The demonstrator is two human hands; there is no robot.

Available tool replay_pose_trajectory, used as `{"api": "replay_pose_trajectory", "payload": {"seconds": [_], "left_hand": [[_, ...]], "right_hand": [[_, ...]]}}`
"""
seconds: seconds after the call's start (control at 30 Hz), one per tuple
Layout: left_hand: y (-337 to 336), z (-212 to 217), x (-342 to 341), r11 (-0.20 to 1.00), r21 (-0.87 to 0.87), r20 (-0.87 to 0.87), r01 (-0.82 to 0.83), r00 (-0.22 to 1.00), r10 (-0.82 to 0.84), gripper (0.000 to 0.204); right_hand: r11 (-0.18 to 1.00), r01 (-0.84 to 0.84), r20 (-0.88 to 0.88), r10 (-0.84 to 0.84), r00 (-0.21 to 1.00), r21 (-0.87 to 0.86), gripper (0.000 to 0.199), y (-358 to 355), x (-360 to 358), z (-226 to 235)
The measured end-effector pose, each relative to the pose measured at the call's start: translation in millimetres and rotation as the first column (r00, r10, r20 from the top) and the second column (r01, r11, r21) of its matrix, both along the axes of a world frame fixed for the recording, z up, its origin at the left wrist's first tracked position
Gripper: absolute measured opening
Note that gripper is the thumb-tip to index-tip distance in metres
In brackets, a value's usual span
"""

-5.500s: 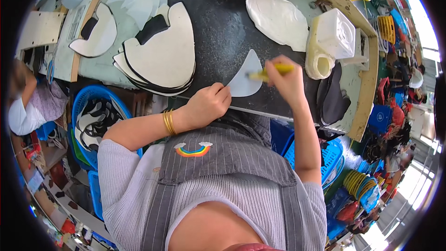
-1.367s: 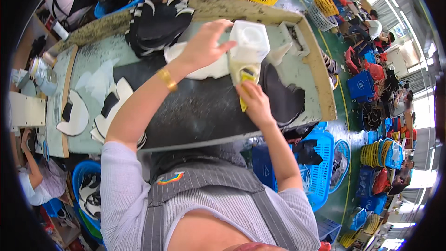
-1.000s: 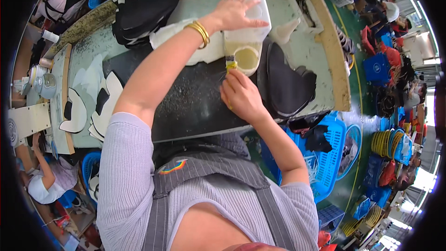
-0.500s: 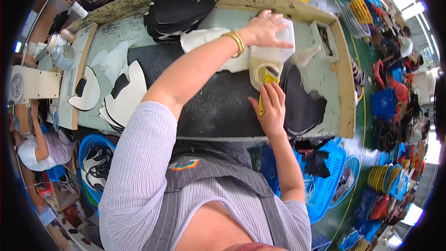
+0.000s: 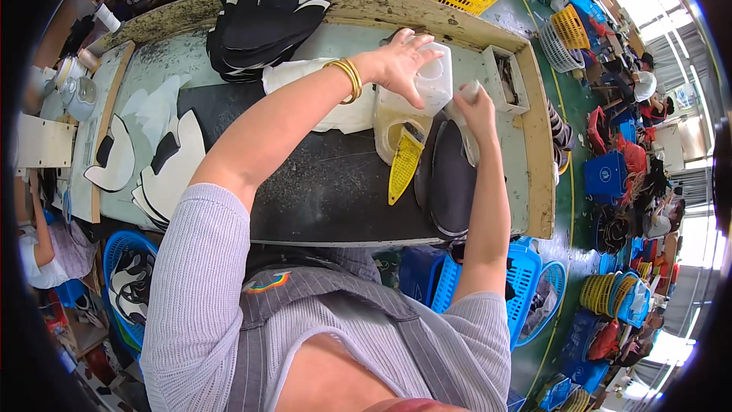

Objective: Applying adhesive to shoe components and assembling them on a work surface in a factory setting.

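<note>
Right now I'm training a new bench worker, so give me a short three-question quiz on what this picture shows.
1. True or false: the left hand rests on the white plastic jug.
2. What lies on the black mat just below the jug? A) scissors B) a yellow brush C) a tape roll
3. Which hand is up at the jug's right side, above the stack of dark cut pieces?

Key: 1 true. 2 B, the yellow brush. 3 the right hand; what it grips is too small to tell.
</note>
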State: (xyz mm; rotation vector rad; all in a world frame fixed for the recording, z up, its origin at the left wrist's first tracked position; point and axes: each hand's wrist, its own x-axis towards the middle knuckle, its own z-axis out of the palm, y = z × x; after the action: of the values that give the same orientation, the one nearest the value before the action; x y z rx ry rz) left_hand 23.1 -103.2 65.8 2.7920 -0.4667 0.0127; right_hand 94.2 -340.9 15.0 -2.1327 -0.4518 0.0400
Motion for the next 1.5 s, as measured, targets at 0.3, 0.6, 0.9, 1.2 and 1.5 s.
{"api": "replay_pose_trajectory", "payload": {"seconds": [0.3, 0.6, 0.9, 1.2, 1.5], "left_hand": [[14.7, 3.2, 16.3, 0.997, -0.066, -0.101, -0.048, 0.994, 0.041, 0.103], [7.2, 2.3, 13.4, 0.999, -0.053, -0.021, -0.012, 1.000, 0.011, 0.104], [-0.3, -1.6, 7.6, 0.996, -0.083, 0.044, -0.012, 0.999, 0.016, 0.100], [33.9, 3.8, -32.6, 0.761, -0.645, 0.067, -0.073, 0.986, 0.152, 0.071], [97.9, 21.9, -264.3, 0.673, -0.665, 0.222, -0.325, 0.774, 0.593, 0.041]], "right_hand": [[0.691, -0.206, 0.551, -0.322, 0.770, 0.693, 0.015, -15.3, -147.1, 51.7], [0.688, -0.719, 0.735, 0.536, 0.415, -0.096, 0.045, 25.8, -162.5, 14.7], [0.812, -0.375, 0.151, 0.345, 0.927, 0.447, 0.023, 51.6, -120.7, 19.0], [0.852, -0.211, -0.054, 0.268, 0.962, 0.480, 0.014, 66.0, -94.0, 41.0], [0.648, 0.243, -0.432, 0.147, 0.890, 0.722, 0.037, 53.9, 38.5, 79.2]]}}
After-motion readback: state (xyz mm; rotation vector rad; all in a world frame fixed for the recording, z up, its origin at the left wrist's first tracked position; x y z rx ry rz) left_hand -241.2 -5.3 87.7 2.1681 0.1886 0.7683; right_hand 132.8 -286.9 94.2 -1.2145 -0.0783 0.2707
